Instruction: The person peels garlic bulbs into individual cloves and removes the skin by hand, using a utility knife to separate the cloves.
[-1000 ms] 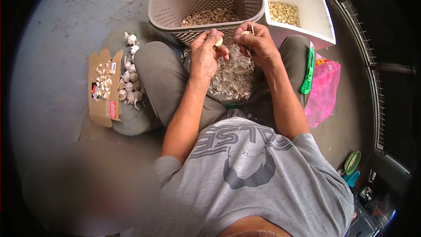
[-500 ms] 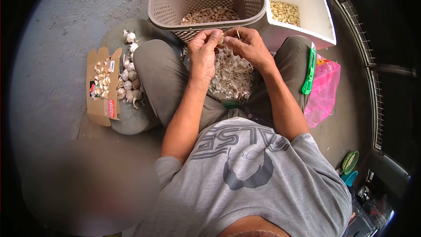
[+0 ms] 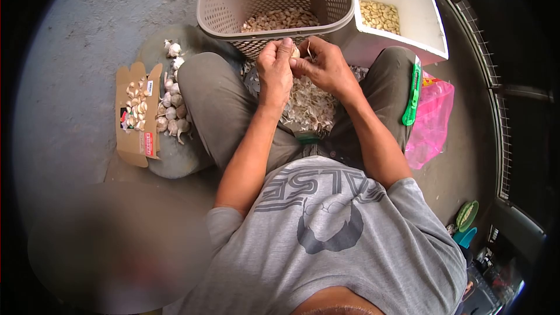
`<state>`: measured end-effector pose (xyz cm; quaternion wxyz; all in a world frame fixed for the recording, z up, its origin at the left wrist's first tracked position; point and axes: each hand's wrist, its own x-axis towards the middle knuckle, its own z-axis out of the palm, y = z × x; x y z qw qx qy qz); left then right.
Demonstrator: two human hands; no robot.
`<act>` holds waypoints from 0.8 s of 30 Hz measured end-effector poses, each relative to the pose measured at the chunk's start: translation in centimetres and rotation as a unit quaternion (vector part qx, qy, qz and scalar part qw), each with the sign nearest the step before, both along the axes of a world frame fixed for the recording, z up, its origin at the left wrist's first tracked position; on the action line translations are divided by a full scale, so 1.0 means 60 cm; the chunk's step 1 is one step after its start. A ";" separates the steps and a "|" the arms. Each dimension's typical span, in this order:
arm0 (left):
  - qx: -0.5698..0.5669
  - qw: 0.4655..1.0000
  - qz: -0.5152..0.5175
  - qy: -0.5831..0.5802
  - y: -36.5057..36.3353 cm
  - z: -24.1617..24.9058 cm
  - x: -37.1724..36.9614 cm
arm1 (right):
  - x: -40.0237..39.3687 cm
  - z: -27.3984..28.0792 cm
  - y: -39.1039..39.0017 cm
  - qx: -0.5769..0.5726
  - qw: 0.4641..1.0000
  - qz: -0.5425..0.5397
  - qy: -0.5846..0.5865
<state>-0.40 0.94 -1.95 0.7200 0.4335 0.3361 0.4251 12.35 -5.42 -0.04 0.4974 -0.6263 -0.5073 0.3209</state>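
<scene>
Between my legs, my left hand (image 3: 275,74) is closed on a pale garlic clove (image 3: 296,52), its thumb pressed along it. Close beside it, my right hand (image 3: 328,67) is closed in a pinch, thumb against the clove. A thin pale strip (image 3: 310,52), apparently garlic skin, sticks up by the right fingers; its lower end is hidden. Beneath both hands lies a heap of papery garlic skins (image 3: 308,104), in a container mostly hidden by my legs. Just past my fingertips stands a beige perforated basket (image 3: 213,7) with many cloves (image 3: 280,19) at its bottom.
A white foam box (image 3: 423,9) holds peeled cloves (image 3: 379,16). At left, an open cardboard box (image 3: 123,140) holds loose cloves beside whole garlic bulbs (image 3: 170,112) on a grey round surface. A green cutter (image 3: 412,96) lies on my right thigh, near a pink bag (image 3: 433,122).
My hands have come slightly lower and closer together around the clove. The right fingers have turned inward, and the pale strip has shifted left and down.
</scene>
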 end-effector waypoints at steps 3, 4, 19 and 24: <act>-0.015 0.999 -0.015 -0.028 -0.001 0.004 -0.004 | 0.001 0.006 -0.001 -0.014 0.997 0.021 0.070; -0.023 0.999 -0.024 -0.043 -0.003 0.007 -0.004 | 0.002 0.014 -0.002 -0.019 0.994 0.029 0.105; 0.043 0.997 -0.057 0.036 -0.010 0.030 0.001 | 0.017 0.013 -0.001 -0.028 0.997 0.021 0.065; -0.006 0.997 -0.063 -0.045 -0.001 0.013 -0.007 | 0.015 0.006 0.000 0.040 0.997 -0.042 0.052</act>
